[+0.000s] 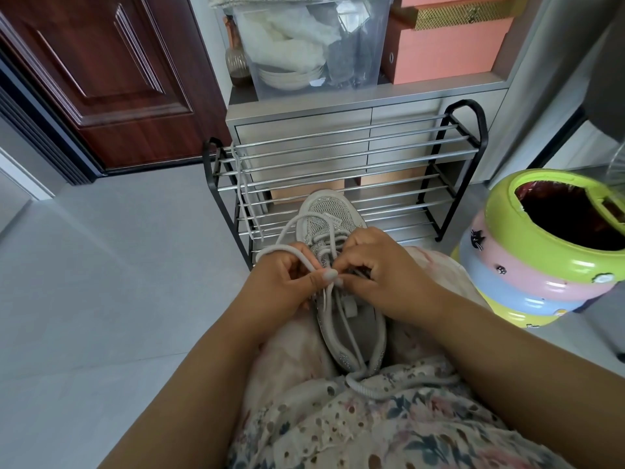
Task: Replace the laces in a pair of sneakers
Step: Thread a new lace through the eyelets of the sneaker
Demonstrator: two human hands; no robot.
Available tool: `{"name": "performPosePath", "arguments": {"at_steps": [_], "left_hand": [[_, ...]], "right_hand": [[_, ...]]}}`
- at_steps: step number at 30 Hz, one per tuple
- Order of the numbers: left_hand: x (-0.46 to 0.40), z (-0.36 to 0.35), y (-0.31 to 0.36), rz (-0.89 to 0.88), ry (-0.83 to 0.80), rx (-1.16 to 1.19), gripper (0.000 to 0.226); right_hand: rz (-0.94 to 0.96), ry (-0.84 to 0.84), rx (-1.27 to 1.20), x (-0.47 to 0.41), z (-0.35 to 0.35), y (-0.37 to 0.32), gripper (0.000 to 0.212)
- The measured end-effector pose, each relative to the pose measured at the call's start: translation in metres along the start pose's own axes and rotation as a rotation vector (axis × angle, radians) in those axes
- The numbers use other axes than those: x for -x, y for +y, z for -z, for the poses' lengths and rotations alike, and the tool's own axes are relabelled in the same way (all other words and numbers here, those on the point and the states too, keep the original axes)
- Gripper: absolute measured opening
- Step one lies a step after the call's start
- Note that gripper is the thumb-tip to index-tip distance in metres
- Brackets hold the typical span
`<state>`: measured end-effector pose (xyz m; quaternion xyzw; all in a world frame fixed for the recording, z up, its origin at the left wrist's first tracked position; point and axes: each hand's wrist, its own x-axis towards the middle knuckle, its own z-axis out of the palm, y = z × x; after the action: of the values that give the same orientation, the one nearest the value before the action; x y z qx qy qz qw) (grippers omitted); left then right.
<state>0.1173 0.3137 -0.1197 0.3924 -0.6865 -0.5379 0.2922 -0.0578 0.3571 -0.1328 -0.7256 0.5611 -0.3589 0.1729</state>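
Observation:
A grey sneaker (333,214) lies on my lap, toe pointing away toward the shoe rack. A light grey lace (287,250) runs through its eyelets, loops over my left hand and trails down past the heel. My left hand (284,282) pinches the lace beside the eyelets with thumb and fingers. My right hand (382,269) grips the lace on the other side of the tongue. A second grey lace (241,194) hangs over the rack's left end. No second sneaker is in view.
A black and chrome shoe rack (449,157) stands right ahead, a grey cabinet (297,113) behind it. A clear storage bin (311,45) and pink boxes (446,52) sit on top. A colourful round container (541,265) is at my right. A dark red door (111,79) is at the left.

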Motion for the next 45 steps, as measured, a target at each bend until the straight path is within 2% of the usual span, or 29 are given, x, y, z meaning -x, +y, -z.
{"name": "performPosePath", "arguments": {"at_steps": [3, 6, 8, 11, 14, 17, 20, 22, 24, 26, 31, 33, 38, 40, 42, 43, 45], "left_hand": [[0.001, -0.001, 0.001, 0.015, 0.034, 0.011, 0.023], [0.001, 0.001, 0.001, 0.035, 0.073, 0.137, 0.020], [0.002, 0.002, 0.001, 0.034, 0.050, 0.158, 0.014], [0.003, 0.001, 0.000, 0.004, -0.046, 0.097, 0.006], [0.004, -0.003, 0.002, -0.025, -0.081, 0.062, 0.020], [0.003, -0.009, 0.003, -0.061, -0.035, -0.132, 0.033], [0.003, -0.012, 0.003, -0.086, 0.023, -0.199, 0.022], [0.003, -0.012, 0.002, -0.076, 0.061, -0.175, 0.018], [0.003, -0.011, 0.002, -0.059, 0.076, -0.153, 0.017], [0.003, -0.011, 0.002, -0.053, 0.063, -0.144, 0.017], [0.003, -0.009, 0.002, -0.072, 0.046, -0.131, 0.017], [0.004, -0.008, 0.001, -0.076, 0.061, -0.135, 0.018], [0.005, -0.008, -0.004, -0.079, 0.114, -0.111, 0.020], [0.004, -0.007, -0.006, -0.071, 0.101, -0.101, 0.019], [0.003, -0.006, -0.006, -0.057, 0.058, -0.071, 0.017], [0.002, -0.006, -0.005, -0.046, 0.044, -0.040, 0.018], [0.000, -0.005, -0.006, 0.004, 0.063, 0.081, 0.024]], "right_hand": [[-0.016, 0.024, -0.063, 0.000, 0.002, -0.001, 0.007], [-0.077, 0.066, -0.197, 0.002, 0.007, -0.001, 0.005], [-0.094, 0.075, -0.218, 0.002, 0.008, -0.001, 0.005], [-0.094, 0.076, -0.216, 0.002, 0.006, -0.002, 0.008], [-0.098, 0.102, -0.214, 0.003, 0.004, -0.003, 0.012], [-0.099, 0.114, -0.222, 0.003, 0.003, -0.006, 0.011], [-0.119, 0.174, -0.293, 0.003, 0.004, -0.008, 0.009], [-0.239, 0.256, -0.464, 0.003, 0.006, -0.007, 0.016], [-0.383, 0.344, -0.750, 0.001, 0.008, -0.007, 0.021], [-0.423, 0.373, -1.014, -0.002, 0.008, -0.009, 0.023], [-0.322, 0.218, -1.136, -0.001, 0.009, -0.017, 0.023], [-0.316, 0.216, -1.209, -0.001, 0.012, -0.018, 0.022], [-0.364, 0.478, -1.406, -0.007, 0.037, -0.010, 0.027], [-0.376, 0.535, -1.328, -0.007, 0.045, -0.003, 0.030], [-0.347, 0.472, -1.103, -0.004, 0.045, 0.000, 0.026], [-0.323, 0.402, -0.890, -0.001, 0.043, 0.001, 0.023], [-0.236, 0.230, -0.311, 0.005, 0.036, -0.001, 0.016]]}}
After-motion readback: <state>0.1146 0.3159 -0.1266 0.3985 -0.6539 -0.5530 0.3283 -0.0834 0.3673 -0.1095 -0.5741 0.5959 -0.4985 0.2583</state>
